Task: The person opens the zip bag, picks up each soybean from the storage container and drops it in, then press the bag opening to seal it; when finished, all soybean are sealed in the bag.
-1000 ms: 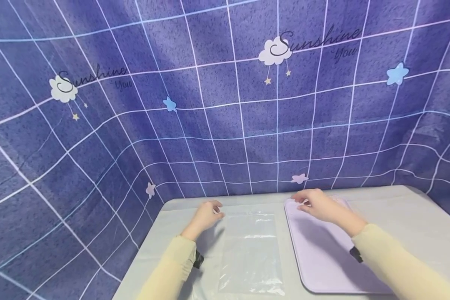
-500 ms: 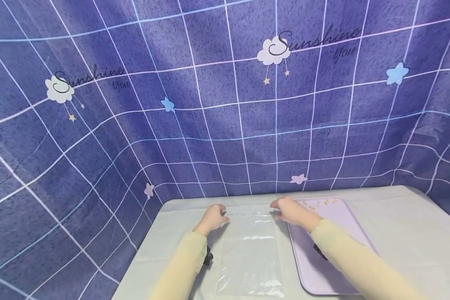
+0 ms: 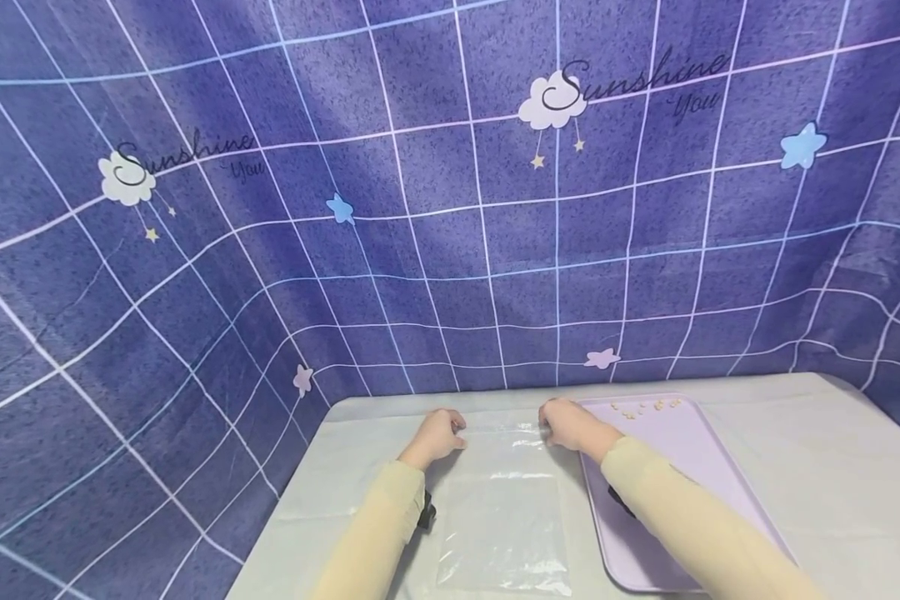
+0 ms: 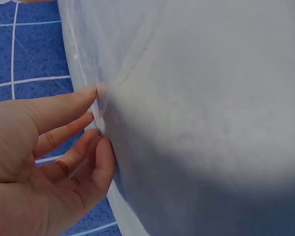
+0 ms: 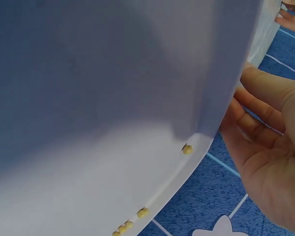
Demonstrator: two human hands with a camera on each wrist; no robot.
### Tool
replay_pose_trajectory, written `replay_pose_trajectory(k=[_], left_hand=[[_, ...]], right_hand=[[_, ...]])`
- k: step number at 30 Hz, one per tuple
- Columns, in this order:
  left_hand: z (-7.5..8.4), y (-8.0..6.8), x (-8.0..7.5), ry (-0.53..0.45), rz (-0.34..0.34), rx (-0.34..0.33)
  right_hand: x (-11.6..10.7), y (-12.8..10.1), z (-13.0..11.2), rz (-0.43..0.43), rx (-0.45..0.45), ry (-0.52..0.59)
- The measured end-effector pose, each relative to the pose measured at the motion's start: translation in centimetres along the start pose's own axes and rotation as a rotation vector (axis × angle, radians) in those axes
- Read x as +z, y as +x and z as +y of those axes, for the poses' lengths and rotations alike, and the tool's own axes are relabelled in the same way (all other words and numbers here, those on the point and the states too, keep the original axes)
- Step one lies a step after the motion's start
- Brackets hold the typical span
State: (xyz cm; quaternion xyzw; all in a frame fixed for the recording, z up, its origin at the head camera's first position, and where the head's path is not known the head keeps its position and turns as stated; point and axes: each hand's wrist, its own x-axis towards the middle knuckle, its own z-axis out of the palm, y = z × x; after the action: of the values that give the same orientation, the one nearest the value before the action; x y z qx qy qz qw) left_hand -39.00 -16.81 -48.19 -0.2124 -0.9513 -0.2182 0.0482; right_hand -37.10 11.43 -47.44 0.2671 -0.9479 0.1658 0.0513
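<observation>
Head view: the clear flat plastic bag (image 3: 504, 508) lies just left of the lilac rectangular tray (image 3: 682, 467); left hand (image 3: 440, 433) and right hand (image 3: 566, 423) each pinch a far corner of it.

Light is bright, even and cool, falling from above. The head view bends the white grid lines of the purple-blue patterned backdrop cloth (image 3: 450, 208), worst toward nine and three o'clock. Glare streaks the clear plastic bag (image 3: 504, 533) at six o'clock. Both wrist views are soft and close: a broad grey shadow spreads over the pale grey table cover (image 4: 211, 123) and the lilac plastic tray (image 5: 88, 98).
</observation>
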Motion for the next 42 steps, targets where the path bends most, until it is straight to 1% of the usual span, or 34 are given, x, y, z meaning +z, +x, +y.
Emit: replay_pose_trajectory(k=[3, 7, 9, 12, 15, 17, 19, 21, 24, 25, 26, 28, 31, 34, 37, 42], left_hand=[[0.0, 0.2, 0.3, -0.008, 0.004, -0.013], [0.0, 0.5, 0.7, -0.016, 0.010, -0.011], [0.0, 0.6, 0.7, -0.017, 0.011, -0.018], [0.4, 0.7, 0.8, -0.011, 0.016, -0.038], [1.2, 0.6, 0.5, -0.013, 0.050, -0.067], [2.0, 0.5, 0.4, -0.044, 0.090, -0.112], [3.1, 0.3, 0.2, -0.155, 0.112, -0.175], [4.2, 0.1, 0.1, -0.345, 0.111, -0.244], [5.8, -0.4, -0.2, -0.669, 0.076, -0.341], [6.2, -0.6, -0.3, -0.761, 0.062, -0.367], [6.5, -0.8, -0.3, -0.843, 0.050, -0.389], [7.0, -1.3, -0.3, -0.953, 0.029, -0.418], [7.5, -2.0, -0.2, -1.065, -0.005, -0.447], [7.8, -2.5, 0.0, -1.128, -0.021, -0.464], [8.1, -2.8, 0.1, -1.164, -0.013, -0.469], [8.8, -3.0, -0.1, -1.193, -0.003, -0.458]], right_hand=[[0.1, 0.1, -0.1, -0.004, 0.019, 0.008], [0.2, 0.1, -0.2, 0.002, 0.029, 0.023], [0.1, 0.1, -0.2, 0.019, 0.020, 0.043], [-0.1, 0.0, -0.2, 0.063, -0.026, 0.080], [-0.6, -0.1, -0.3, 0.099, -0.044, 0.137], [-1.2, -0.3, -0.5, 0.102, -0.028, 0.186], [-1.9, -0.6, -0.7, 0.098, 0.012, 0.240], [-2.6, -1.0, -1.0, 0.097, 0.043, 0.294], [-3.5, -1.8, -1.5, 0.128, 0.060, 0.336], [-3.8, -2.0, -1.7, 0.145, 0.054, 0.338], [-4.0, -2.3, -1.9, 0.162, 0.053, 0.335], [-4.3, -2.9, -2.4, 0.196, 0.032, 0.322], [-4.5, -3.8, -3.2, 0.235, 0.004, 0.309], [-4.6, -4.6, -3.9, 0.261, -0.016, 0.307], [-4.8, -5.2, -4.5, 0.283, -0.016, 0.296], [-4.9, -6.1, -5.0, 0.314, -0.021, 0.271]])
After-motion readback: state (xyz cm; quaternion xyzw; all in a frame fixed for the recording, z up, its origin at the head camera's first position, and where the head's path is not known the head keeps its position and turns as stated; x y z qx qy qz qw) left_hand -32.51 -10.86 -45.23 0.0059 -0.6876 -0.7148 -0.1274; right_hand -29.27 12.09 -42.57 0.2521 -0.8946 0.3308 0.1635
